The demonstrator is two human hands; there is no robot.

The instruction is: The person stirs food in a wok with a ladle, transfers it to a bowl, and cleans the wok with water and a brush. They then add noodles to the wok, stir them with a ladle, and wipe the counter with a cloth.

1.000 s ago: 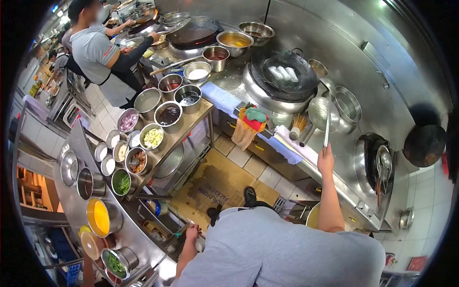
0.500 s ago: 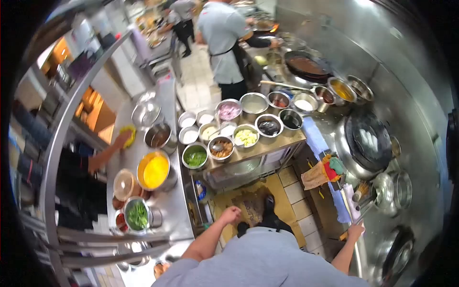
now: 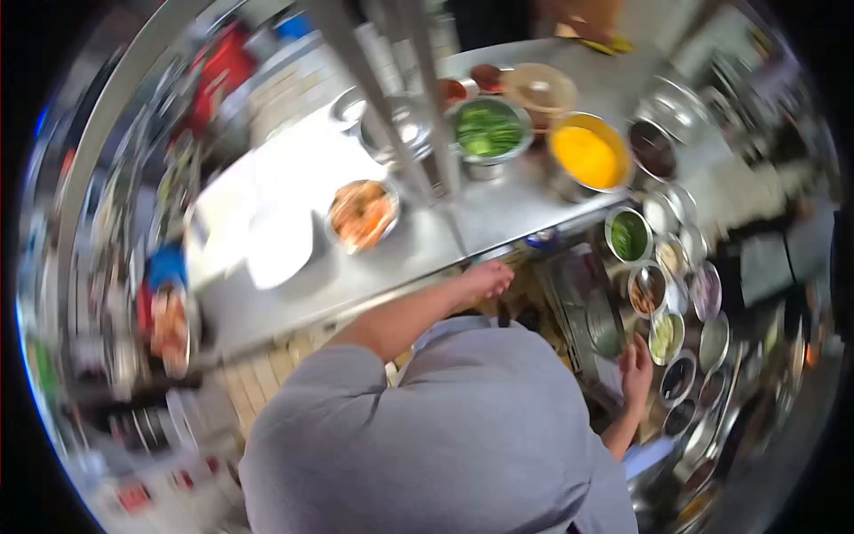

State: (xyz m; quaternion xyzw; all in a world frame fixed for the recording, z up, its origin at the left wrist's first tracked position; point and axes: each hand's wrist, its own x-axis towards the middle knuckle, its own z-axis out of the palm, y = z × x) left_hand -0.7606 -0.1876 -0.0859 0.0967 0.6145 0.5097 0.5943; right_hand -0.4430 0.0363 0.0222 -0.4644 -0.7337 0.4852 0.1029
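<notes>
My left hand [image 3: 488, 279] is in front of my body near the steel counter's edge [image 3: 356, 298], fingers curled together; whether anything is in them is too small to tell. My right hand [image 3: 635, 367] hangs beside the ingredient stand, close to a bowl of pale green pieces [image 3: 665, 339], its fingers blurred. On the counter ahead sit a bowl of orange-pink pieces [image 3: 363, 215], a pot of green vegetables [image 3: 488, 131] and a pot of yellow liquid [image 3: 588, 153]. A bowl of brown pieces with a spoon [image 3: 647, 289] stands on the right.
White boards [image 3: 280, 245] lie on the counter at the left. Metal posts [image 3: 427, 98] rise from the counter. A lidded tub [image 3: 540, 89] stands behind the pots. Part of another person [image 3: 592, 16] shows at the top beside a yellow cloth [image 3: 609, 44].
The view has swung left from the woks to the counter. My right hand has let go of the ladle handle it held a second ago and moved away from the stove edge.
</notes>
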